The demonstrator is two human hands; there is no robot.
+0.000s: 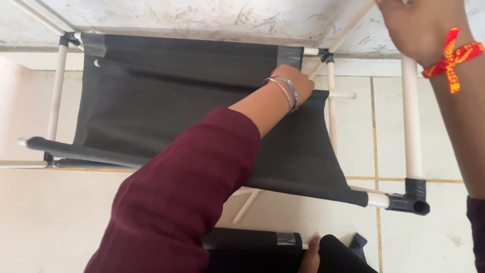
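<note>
The left hand (295, 83) was closed on the far right corner of the black fabric shelf (166, 96), where it met a white rod (331, 96) of the rack. The right hand (419, 25) gripped the upright tube (411, 126) at the rack's right edge, fingers hidden. The step looked like seating the fabric's sleeve; next would call for steadying the frame.

Two hands (298, 83) (422, 28), one black fabric shelf (166, 101), several white rods (411, 126), three black corner connectors (415, 198), two wrist bangles (285, 91)
</note>
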